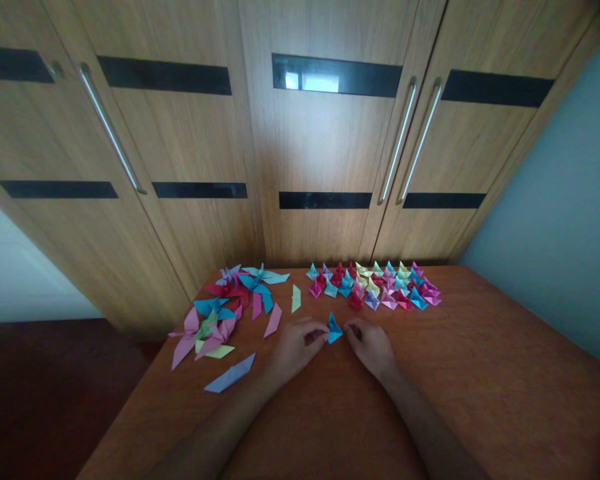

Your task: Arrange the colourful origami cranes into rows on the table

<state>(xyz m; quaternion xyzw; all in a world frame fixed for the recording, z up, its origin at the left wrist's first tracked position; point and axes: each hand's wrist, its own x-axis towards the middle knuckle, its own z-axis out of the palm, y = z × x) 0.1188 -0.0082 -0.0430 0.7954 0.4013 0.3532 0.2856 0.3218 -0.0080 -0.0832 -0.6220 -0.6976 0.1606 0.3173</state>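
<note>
A reddish-brown wooden desk [480,373] stands against a wooden wardrobe [320,147] with black inset strips and long metal bar handles [399,150]; a pale blue-grey wall [570,233] rises at the right, and dark red-brown floor [45,400] lies at the left

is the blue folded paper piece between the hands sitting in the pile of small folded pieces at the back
No, the blue folded piece lies apart from the pile of small folded pieces, nearer the person, between the left hand and right hand.
</note>
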